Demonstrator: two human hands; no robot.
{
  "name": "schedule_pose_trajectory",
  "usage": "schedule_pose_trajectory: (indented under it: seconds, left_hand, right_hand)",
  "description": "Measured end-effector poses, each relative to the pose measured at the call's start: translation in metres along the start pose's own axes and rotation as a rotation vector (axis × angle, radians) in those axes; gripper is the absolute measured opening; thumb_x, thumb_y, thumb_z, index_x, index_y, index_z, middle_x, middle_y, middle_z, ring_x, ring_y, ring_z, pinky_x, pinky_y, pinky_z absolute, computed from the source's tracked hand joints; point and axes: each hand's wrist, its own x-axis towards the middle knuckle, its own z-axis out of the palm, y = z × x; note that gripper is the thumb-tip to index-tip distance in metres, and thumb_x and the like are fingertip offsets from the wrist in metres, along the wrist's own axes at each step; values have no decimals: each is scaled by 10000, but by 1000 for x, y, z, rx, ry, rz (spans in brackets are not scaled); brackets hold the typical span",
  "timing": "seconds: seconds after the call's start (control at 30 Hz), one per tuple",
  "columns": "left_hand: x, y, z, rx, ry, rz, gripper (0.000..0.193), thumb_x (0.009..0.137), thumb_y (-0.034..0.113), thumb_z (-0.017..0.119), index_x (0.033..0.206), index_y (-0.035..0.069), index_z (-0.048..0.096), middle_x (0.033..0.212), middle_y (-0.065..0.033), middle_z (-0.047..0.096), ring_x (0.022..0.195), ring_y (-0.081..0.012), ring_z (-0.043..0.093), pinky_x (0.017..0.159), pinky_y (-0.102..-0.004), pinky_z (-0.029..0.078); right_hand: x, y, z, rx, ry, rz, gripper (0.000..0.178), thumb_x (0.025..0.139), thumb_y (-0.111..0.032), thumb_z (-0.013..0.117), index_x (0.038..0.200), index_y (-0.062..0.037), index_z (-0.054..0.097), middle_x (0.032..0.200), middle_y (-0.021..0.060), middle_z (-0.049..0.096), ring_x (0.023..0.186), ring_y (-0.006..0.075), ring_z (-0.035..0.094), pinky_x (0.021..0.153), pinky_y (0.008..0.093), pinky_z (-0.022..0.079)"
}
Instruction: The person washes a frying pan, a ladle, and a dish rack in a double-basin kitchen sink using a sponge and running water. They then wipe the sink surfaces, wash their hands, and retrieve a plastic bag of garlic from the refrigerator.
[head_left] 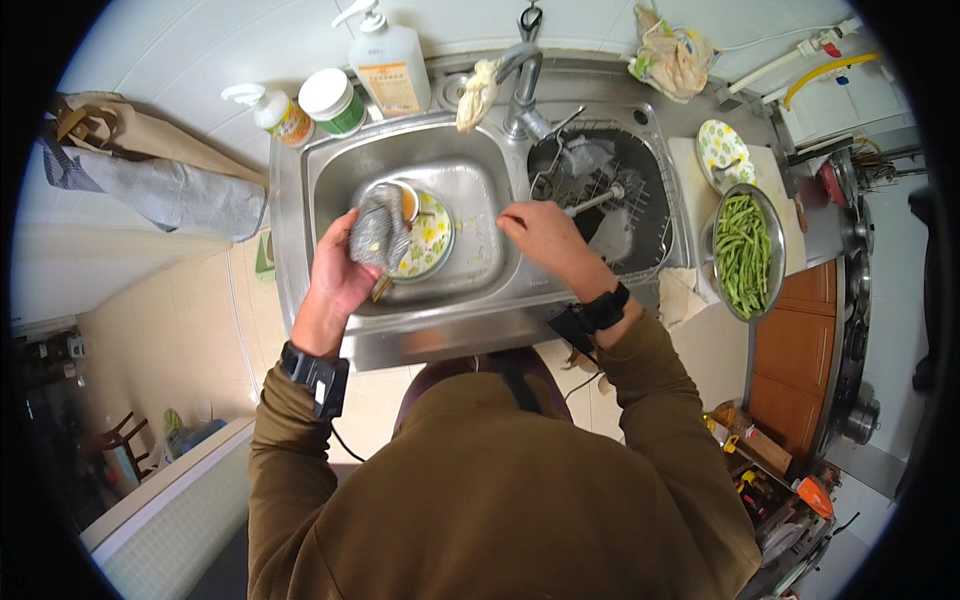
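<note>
Over the left basin [480, 165], my left hand [340, 270] is closed around a crumpled silvery-grey mesh piece [380, 228], whose exact kind I cannot make out. Below it in the basin lies a plate with a yellow-and-green flower pattern [432, 240]. Beside the mesh, a small bowl with an orange-brown inside [408, 200] is partly hidden. The tips of chopsticks [381, 289] stick out near the plate's lower edge. My right hand [550, 238] hovers by the divider between the basins, its fingers curled together; whatever they hold, if anything, is hidden.
The tap [522, 90] rises behind the divider, a cloth bundle [479, 95] tied at its spout. A wire rack [640, 190] sits in the right basin. Green beans fill a metal bowl [716, 240] at right, near a flowered dish [722, 150]. Bottles [390, 70] line the back.
</note>
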Motion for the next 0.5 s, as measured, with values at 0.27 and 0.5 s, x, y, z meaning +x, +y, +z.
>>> schedule_pose_trajectory:
  seconds: [0.27, 0.5]
  left_hand:
    - [112, -44, -4, 3, 86, 45, 222, 916, 95, 447, 1126, 62, 508, 1080, -76, 603, 956, -218, 604, 839, -405, 498]
    - [163, -75, -15, -195, 260, -37, 272, 951, 218, 430, 1168, 71, 505, 1144, -92, 588, 1043, -263, 567, 911, -469, 444]
  right_hand:
    - [81, 53, -67, -665, 741, -228, 307, 755, -60, 538, 1061, -72, 560, 1088, 70, 568, 1009, 286, 533, 859, 419, 405]
    - [82, 93, -57, -732, 352, -121, 295, 771, -80, 520, 1064, -57, 547, 1007, 75, 539, 1009, 286, 494, 949, 435, 349]
